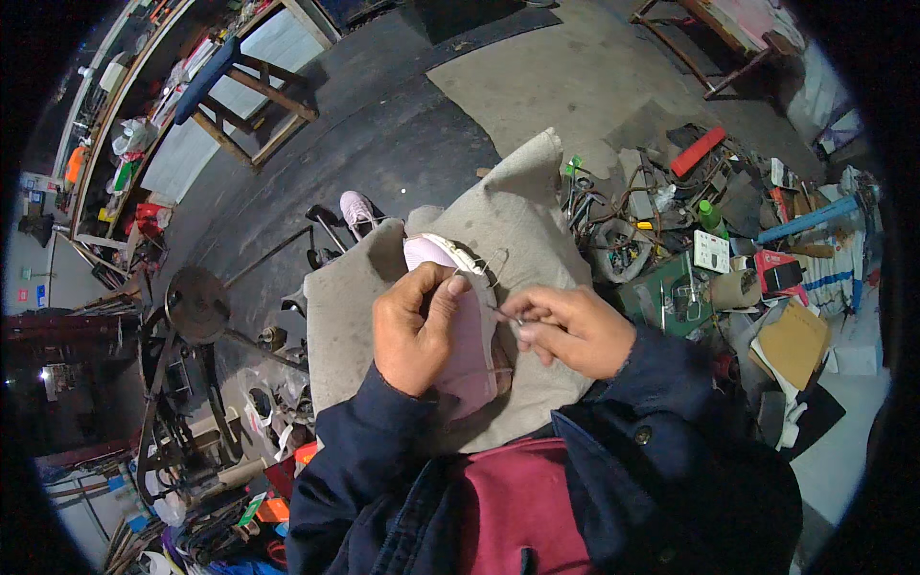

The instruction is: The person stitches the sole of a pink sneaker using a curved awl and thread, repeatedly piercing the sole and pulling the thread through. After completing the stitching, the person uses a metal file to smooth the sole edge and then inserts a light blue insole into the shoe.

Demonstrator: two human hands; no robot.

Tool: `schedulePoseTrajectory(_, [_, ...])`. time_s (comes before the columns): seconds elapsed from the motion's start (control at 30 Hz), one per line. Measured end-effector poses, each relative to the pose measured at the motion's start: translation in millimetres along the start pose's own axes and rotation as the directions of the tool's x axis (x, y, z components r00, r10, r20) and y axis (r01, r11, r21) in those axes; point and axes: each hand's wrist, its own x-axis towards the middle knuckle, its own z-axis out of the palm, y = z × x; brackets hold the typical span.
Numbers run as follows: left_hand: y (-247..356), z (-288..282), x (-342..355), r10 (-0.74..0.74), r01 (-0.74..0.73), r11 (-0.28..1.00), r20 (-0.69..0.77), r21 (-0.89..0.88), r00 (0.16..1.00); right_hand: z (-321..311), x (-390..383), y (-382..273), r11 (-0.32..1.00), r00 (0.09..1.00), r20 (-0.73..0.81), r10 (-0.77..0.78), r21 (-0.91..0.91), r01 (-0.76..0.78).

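A pink shoe (464, 366) with a pale edge lies on a grey cloth (355, 326) over my lap. My left hand (412, 326) is closed on the shoe, thumb pressed near its edge. My right hand (565, 326) grips a thin metal tool (498, 311), perhaps an awl, whose point is at the shoe's right edge. A thin pale thread (496, 259) loops above that edge. What lies under the shoe is hidden.
Another pink shoe (356, 210) stands beyond the cloth, near an iron machine (196, 305). Tools, scraps and a green bottle (709, 216) crowd the right. A wooden stool (278, 96) and crowded shelves (129, 144) are at upper left; a wooden seat (700, 29) is at upper right.
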Motion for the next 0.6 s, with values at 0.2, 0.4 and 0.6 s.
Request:
schedulePoseTrajectory(0.2, [1.6, -2.0, 2.6, -0.001, 0.001, 0.999, 0.006, 0.039, 1.0, 1.9, 20.2, 6.4, 0.979, 0.98, -0.196, -0.029, -0.203, -0.012])
schedulePoseTrajectory(0.4, [-10.1, 0.9, 11.9, -0.088, 0.083, 0.991, -0.035, -0.106, 0.996, 1.7, 37.4, 8.4, 0.932, 0.945, -0.221, -0.24, -0.323, 0.162])
schedulePoseTrajectory(0.6, [-15.1, -2.5, 15.8, -0.176, 0.17, 0.976, -0.038, -0.138, 0.984, -1.8, 25.0, 8.3, 0.982, 0.956, -0.269, -0.112, 0.117, 0.148])
